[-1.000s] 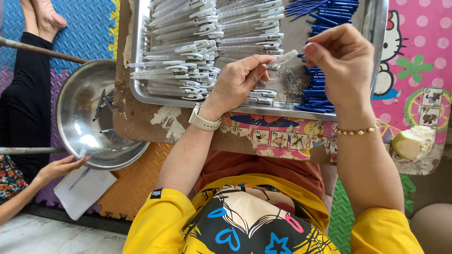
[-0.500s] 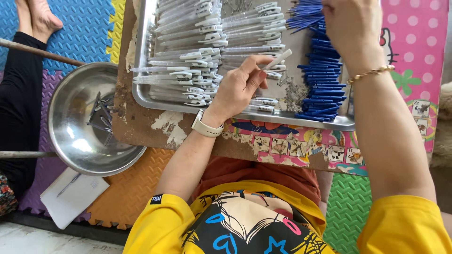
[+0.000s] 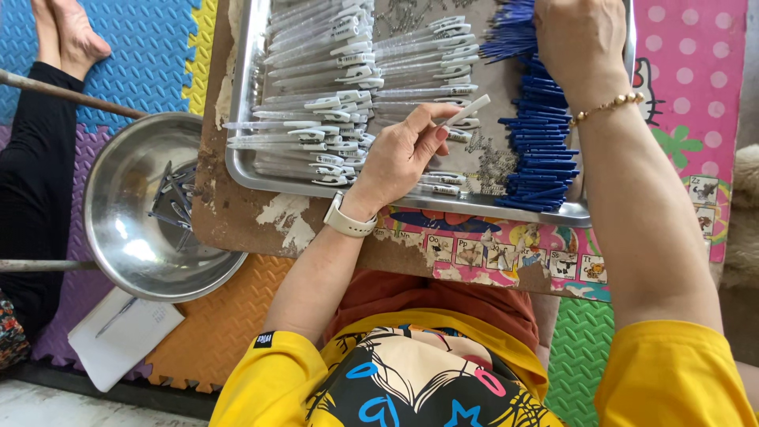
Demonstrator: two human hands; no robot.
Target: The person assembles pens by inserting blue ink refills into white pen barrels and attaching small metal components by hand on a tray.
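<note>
Over the metal tray, left hand still pinching a clear pen barrel, right hand now on blue refills, grip unclear.

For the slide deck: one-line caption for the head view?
Left hand holds a white pen barrel over a metal tray; right hand reaches blue refills.

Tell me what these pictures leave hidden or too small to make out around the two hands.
- Right hand: fingertips cut off by the top edge of the head view; its grip cannot be told.
- Blue pen parts: the pile's far end is hidden under that hand.
- Steel bowl: the dark pieces inside are too small to identify.
- Left hand: the white pen barrel's lower end is hidden behind the fingers.
</note>
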